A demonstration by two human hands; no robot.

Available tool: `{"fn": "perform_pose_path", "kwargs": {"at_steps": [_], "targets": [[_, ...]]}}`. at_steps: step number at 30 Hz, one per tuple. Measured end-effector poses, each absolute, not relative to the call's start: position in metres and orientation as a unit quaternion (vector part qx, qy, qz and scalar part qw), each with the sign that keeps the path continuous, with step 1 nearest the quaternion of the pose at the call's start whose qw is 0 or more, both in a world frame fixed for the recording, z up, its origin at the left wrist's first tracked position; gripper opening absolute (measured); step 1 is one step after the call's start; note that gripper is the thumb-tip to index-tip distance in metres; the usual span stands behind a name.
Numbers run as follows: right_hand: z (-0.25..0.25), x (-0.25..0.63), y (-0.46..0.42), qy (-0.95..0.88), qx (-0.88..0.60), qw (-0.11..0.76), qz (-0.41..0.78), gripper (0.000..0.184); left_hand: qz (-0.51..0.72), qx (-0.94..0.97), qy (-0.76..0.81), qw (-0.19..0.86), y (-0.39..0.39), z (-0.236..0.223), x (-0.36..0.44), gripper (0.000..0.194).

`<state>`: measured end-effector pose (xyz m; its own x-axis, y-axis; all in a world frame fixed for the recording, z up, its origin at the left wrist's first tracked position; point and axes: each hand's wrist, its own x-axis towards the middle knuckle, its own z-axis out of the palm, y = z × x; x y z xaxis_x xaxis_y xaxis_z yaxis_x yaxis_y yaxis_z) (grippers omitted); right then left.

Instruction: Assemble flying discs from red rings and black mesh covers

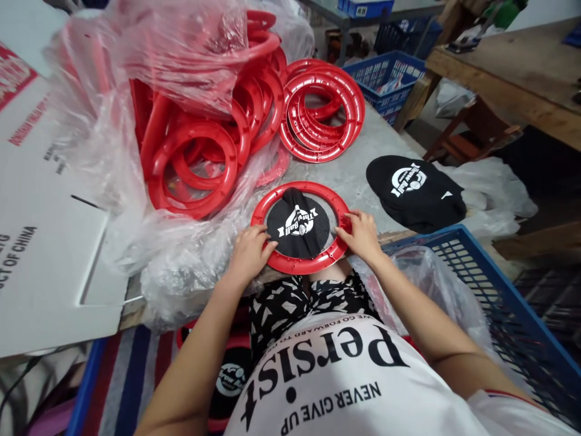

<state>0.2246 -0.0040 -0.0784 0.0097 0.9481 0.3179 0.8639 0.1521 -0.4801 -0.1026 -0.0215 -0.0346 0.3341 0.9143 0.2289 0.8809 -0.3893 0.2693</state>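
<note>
A red plastic ring (pixel 300 264) lies flat at the near edge of the grey table (pixel 363 163). Inside it sits a black fabric disc (pixel 297 223) with a white logo. My left hand (pixel 249 251) rests on the ring's left rim, fingers curled over it. My right hand (pixel 362 233) presses on the right rim, fingers bent against the ring. Both hands grip the same ring from opposite sides.
A big clear plastic bag (pixel 136 109) full of red rings (pixel 190 163) fills the left of the table; a stack of red rings (pixel 322 115) lies behind. A pile of black fabric discs (pixel 415 191) sits right. A blue crate (pixel 499 303) stands at my right, white cardboard (pixel 40 254) left.
</note>
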Motion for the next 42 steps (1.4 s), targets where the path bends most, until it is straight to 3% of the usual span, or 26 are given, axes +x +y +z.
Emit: {"fn": "perform_pose_path", "kwargs": {"at_steps": [4, 7, 14, 18, 21, 28, 33, 37, 42], "targets": [[-0.073, 0.237, 0.017, -0.726, -0.633, 0.250, 0.097, 0.042, 0.100, 0.840, 0.534, 0.021, -0.063, -0.020, -0.087, 0.035], [-0.062, 0.239, 0.036, -0.756, -0.614, 0.200, 0.112, 0.034, 0.065, 0.874, 0.479, 0.053, -0.101, -0.006, -0.065, 0.026], [-0.043, 0.208, 0.065, -0.866, -0.448, 0.159, 0.153, 0.034, 0.073, 0.863, 0.391, 0.310, -0.109, 0.029, -0.046, 0.024], [-0.042, 0.189, 0.070, -0.892, -0.391, 0.155, 0.165, 0.035, 0.182, 0.814, 0.513, 0.203, -0.055, 0.017, -0.034, 0.021], [-0.044, 0.183, 0.070, -0.889, -0.394, 0.161, 0.166, 0.037, 0.129, 0.802, 0.572, 0.114, -0.019, -0.005, -0.019, 0.016], [-0.052, 0.180, 0.069, -0.869, -0.426, 0.188, 0.165, 0.032, 0.070, 0.807, 0.585, 0.033, -0.004, -0.036, 0.001, 0.022], [-0.049, 0.185, 0.061, -0.832, -0.460, 0.257, 0.175, 0.026, 0.114, 0.803, 0.584, 0.046, -0.005, -0.038, -0.006, 0.014], [-0.042, 0.190, 0.051, -0.765, -0.503, 0.344, 0.209, 0.018, 0.253, 0.756, 0.584, 0.150, -0.002, -0.036, -0.014, 0.008], [-0.037, 0.191, 0.051, -0.773, -0.479, 0.318, 0.266, 0.020, 0.304, 0.696, 0.600, 0.252, 0.003, -0.030, -0.017, 0.006]]}}
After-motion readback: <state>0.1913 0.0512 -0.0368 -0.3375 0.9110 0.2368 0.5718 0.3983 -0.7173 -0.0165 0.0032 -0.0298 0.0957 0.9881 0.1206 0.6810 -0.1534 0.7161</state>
